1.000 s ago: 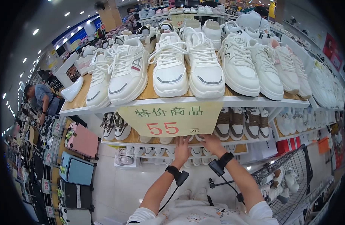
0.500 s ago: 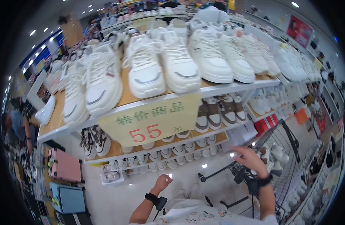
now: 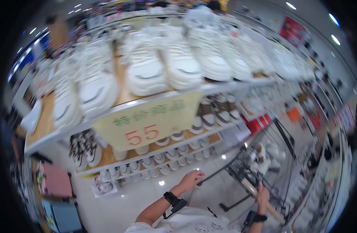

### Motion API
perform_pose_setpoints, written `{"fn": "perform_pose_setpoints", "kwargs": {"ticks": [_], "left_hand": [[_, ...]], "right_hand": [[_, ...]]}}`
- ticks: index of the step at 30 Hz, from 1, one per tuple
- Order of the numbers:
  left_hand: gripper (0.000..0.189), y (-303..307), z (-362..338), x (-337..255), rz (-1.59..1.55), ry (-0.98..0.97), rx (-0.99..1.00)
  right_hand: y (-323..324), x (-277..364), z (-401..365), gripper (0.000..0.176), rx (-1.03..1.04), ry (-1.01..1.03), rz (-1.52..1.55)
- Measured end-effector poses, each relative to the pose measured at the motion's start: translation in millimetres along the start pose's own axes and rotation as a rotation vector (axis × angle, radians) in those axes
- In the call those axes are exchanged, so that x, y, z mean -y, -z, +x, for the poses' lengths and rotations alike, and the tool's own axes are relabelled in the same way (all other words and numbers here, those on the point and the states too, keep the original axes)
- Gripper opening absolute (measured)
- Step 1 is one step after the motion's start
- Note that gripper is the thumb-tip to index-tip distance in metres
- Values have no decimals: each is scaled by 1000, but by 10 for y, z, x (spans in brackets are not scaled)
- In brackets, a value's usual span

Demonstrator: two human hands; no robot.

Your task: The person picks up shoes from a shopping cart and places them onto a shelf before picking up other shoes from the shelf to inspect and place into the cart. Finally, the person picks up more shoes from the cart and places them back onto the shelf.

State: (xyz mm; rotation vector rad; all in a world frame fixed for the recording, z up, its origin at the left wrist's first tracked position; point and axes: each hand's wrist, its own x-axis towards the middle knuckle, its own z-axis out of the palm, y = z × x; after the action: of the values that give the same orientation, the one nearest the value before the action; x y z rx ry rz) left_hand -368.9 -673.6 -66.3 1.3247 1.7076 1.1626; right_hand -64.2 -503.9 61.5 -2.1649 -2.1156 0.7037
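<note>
Head view. My right hand (image 3: 262, 194) is lying over the pale handle bar (image 3: 276, 214) of a wire shopping cart (image 3: 284, 136), fingers bending around it, one digit pointing up; blur is hiding how firmly it is gripping. My left hand (image 3: 192, 180) is hovering forward of my body, fingers loosely curling, close by the tip of a black rod (image 3: 213, 175); I cannot tell whether they are touching or pinching it. Both wrists are carrying black straps and small dark devices.

The cart is standing ahead and to my right, tilting across the view, with shoes (image 3: 274, 149) piling inside. Its frame is coming between me and the shelving on the right, where rows of shoes (image 3: 298, 190) are running along the edge.

Straight ahead, a display shelf (image 3: 46, 116) is blocking the way. White sneakers (image 3: 147, 79) are lining its top; a yellow sign (image 3: 147, 120) reading 55 is hanging from the front edge, partly covering the brown-and-white shoes (image 3: 209, 114) below. A red box (image 3: 258, 123) is sitting beyond the cart. A pink suitcase (image 3: 56, 180) and a blue suitcase (image 3: 66, 215) are standing at my left.
</note>
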Motion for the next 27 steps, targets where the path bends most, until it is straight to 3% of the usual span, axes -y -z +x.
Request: {"fn": "perform_pose_setpoints", "kwargs": {"ticks": [2,3,4,5,6,10,13,15,16,18,19,23,27], "left_hand": [[26,-72,76,-311,-107,-101,-125],[34,-100,118,-431,-86,-104,-85],[42,-135,152,-543,-64,-108,-47],[42,-178,175,-676,-71,-125,37],[49,-209,193,-812,-122,-127,2],[62,-404,288,-1166,-73,-189,-87],[49,-602,405,-1387,-33,-239,-119],[30,-774,501,-1484,37,-256,-132],[30,-828,529,-1494,42,-259,-120],[22,-874,565,-1457,410,-315,-173],[16,-879,599,-1472,387,-339,-244],[16,-790,572,-1461,356,-296,-179],[15,-792,508,-1447,434,-286,-208]], "right_hand": [[-312,-308,237,63,-251,217,-319],[-303,-259,148,62,-302,337,-412],[-263,-139,64,63,-274,182,-312],[-234,-142,16,53,-210,241,-377],[-191,-30,-68,57,-218,155,-323],[-284,-41,-173,58,-219,130,-227],[-267,-28,-326,58,-233,249,-157],[-136,-37,-474,46,-20,438,-17],[-92,-101,-490,46,-22,428,-8],[-2,-228,-478,35,124,733,228],[94,-263,-468,35,121,722,240],[692,-348,-302,28,164,737,279],[1106,-395,317,28,160,788,255]]}}
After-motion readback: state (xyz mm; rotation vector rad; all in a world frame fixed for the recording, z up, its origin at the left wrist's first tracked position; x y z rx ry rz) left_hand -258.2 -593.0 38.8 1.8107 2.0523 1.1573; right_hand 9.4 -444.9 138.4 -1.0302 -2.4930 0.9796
